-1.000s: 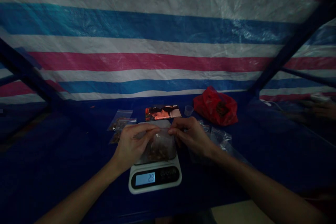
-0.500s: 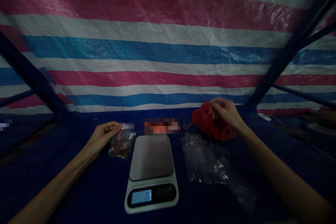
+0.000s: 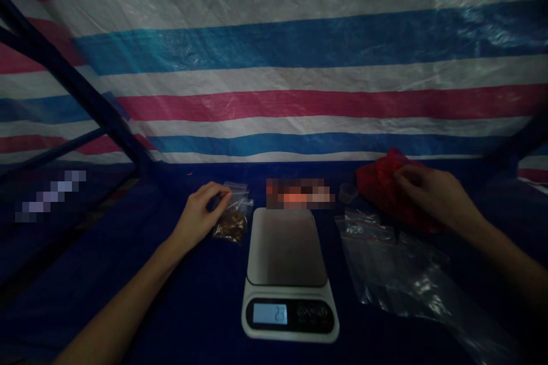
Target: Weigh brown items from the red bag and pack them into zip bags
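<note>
My left hand (image 3: 201, 214) pinches the top edge of a small clear zip bag (image 3: 232, 223) with brown bits in its lower part. The bag lies left of a white kitchen scale (image 3: 286, 265), whose metal plate is bare and whose display is lit with digits. On the far right, my right hand (image 3: 436, 191) has its fingertips closed on the upper part of a crumpled red plastic bag (image 3: 379, 177). What the red bag holds is hidden. In front of it lie several flat, clear zip bags (image 3: 385, 265), overlapping one another.
A small clear cup (image 3: 347, 193) stands beside the red bag. Behind the scale is a blurred-out reddish item (image 3: 295, 194). Striped plastic sheeting (image 3: 299, 105) hangs behind the blue surface (image 3: 192, 308), with a dark frame bar (image 3: 85, 91) slanting at the left.
The view has turned right, so everything sits further left or right in frame with it. Both hands keep hold of their bags. The scale's last digit has changed.
</note>
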A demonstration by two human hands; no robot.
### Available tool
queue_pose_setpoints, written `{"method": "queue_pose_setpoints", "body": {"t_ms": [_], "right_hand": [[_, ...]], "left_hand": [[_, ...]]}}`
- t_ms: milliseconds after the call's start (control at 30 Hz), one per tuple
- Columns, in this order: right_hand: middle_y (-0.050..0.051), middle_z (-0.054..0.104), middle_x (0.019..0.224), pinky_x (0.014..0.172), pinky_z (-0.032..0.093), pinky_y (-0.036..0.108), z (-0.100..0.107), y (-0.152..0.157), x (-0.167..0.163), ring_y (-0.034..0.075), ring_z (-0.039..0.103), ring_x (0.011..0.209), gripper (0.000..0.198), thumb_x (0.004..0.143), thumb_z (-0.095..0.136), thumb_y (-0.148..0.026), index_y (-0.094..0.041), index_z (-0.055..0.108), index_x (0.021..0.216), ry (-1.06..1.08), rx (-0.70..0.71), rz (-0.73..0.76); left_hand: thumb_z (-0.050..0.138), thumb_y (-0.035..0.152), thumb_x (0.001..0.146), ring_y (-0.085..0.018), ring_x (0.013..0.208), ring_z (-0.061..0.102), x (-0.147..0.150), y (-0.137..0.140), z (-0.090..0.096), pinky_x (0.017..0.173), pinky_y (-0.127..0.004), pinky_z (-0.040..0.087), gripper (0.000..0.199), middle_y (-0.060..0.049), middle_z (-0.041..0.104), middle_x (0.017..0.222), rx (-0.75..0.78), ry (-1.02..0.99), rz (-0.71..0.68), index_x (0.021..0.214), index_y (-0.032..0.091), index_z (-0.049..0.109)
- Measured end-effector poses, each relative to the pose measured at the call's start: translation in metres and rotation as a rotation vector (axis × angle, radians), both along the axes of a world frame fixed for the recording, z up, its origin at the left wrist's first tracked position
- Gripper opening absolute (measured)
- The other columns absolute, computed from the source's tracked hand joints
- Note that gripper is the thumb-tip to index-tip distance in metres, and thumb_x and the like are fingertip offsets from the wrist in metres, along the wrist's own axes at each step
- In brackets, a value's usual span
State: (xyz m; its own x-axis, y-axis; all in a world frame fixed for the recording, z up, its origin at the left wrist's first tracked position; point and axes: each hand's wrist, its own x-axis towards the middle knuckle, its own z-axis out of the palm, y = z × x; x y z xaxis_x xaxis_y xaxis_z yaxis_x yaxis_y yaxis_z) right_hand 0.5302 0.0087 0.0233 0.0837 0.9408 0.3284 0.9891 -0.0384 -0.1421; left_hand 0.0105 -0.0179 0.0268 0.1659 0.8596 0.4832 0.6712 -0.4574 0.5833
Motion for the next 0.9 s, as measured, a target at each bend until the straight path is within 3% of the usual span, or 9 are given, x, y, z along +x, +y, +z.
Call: {"method": "queue_pose_setpoints", "body": {"t_ms": [133, 233, 300, 367, 467, 567, 900], "right_hand": [[0.015, 0.077, 0.095, 0.07, 0.043, 0.036, 0.003, -0.001, 0.008, 0.031, 0.072, 0.084, 0.04, 0.101, 0.041, -0.045, -0.02, 0.071, 0.104, -0.076, -0.128, -0.027], [0.015, 0.076, 0.092, 0.069, 0.042, 0.038, 0.009, -0.005, 0.009, 0.033, 0.072, 0.082, 0.04, 0.102, 0.037, -0.046, -0.021, 0.069, 0.104, -0.143, -0.219, -0.041], [0.015, 0.075, 0.091, 0.069, 0.042, 0.038, 0.012, -0.008, 0.008, 0.034, 0.072, 0.081, 0.04, 0.103, 0.035, -0.046, -0.021, 0.066, 0.11, -0.157, -0.228, -0.079], [0.017, 0.075, 0.092, 0.069, 0.042, 0.039, 0.013, -0.011, 0.007, 0.035, 0.073, 0.081, 0.041, 0.104, 0.034, -0.046, -0.021, 0.064, 0.117, -0.183, -0.211, -0.095], [0.02, 0.075, 0.092, 0.067, 0.039, 0.041, 0.011, -0.012, 0.008, 0.036, 0.073, 0.08, 0.039, 0.105, 0.035, -0.042, -0.019, 0.062, 0.121, -0.229, -0.248, -0.084], [0.021, 0.074, 0.088, 0.065, 0.037, 0.041, 0.008, -0.011, 0.011, 0.034, 0.071, 0.073, 0.037, 0.105, 0.036, -0.04, -0.018, 0.064, 0.115, -0.234, -0.29, -0.067], [0.011, 0.072, 0.082, 0.06, 0.04, 0.035, -0.003, -0.007, 0.034, 0.024, 0.068, 0.066, 0.03, 0.096, 0.059, -0.042, -0.019, 0.071, 0.083, -0.17, -0.39, 0.034]], "left_hand": [[0.062, 0.034, 0.098, -0.023, 0.097, 0.066, -0.003, 0.001, 0.001, 0.098, -0.042, 0.049, 0.018, -0.005, 0.074, 0.096, 0.07, 0.148, -0.078, 0.089, 0.021, 0.072], [0.056, 0.033, 0.103, -0.026, 0.12, 0.064, -0.004, 0.0, 0.002, 0.108, -0.047, 0.048, 0.023, -0.009, 0.07, 0.128, 0.163, 0.337, -0.094, 0.119, 0.023, 0.069], [0.054, 0.035, 0.104, -0.029, 0.14, 0.054, -0.003, -0.002, 0.002, 0.118, -0.052, 0.043, 0.046, -0.012, 0.056, 0.153, 0.198, 0.45, -0.094, 0.149, 0.025, 0.051], [0.053, 0.037, 0.104, -0.032, 0.154, 0.039, 0.0, -0.004, 0.003, 0.126, -0.056, 0.034, 0.066, -0.014, 0.039, 0.168, 0.219, 0.546, -0.099, 0.164, 0.026, 0.027], [0.051, 0.039, 0.105, -0.033, 0.162, 0.024, 0.005, -0.008, 0.005, 0.131, -0.058, 0.024, 0.075, -0.012, 0.024, 0.175, 0.256, 0.665, -0.102, 0.168, 0.028, 0.012], [0.051, 0.04, 0.104, -0.035, 0.164, 0.016, 0.009, -0.011, 0.006, 0.132, -0.06, 0.02, 0.077, -0.009, 0.015, 0.178, 0.292, 0.726, -0.077, 0.168, 0.031, 0.01], [0.061, 0.044, 0.099, -0.043, 0.162, 0.014, 0.009, -0.011, 0.002, 0.13, -0.07, 0.014, 0.088, -0.007, 0.009, 0.179, 0.344, 0.711, 0.019, 0.168, 0.037, 0.007]]}}
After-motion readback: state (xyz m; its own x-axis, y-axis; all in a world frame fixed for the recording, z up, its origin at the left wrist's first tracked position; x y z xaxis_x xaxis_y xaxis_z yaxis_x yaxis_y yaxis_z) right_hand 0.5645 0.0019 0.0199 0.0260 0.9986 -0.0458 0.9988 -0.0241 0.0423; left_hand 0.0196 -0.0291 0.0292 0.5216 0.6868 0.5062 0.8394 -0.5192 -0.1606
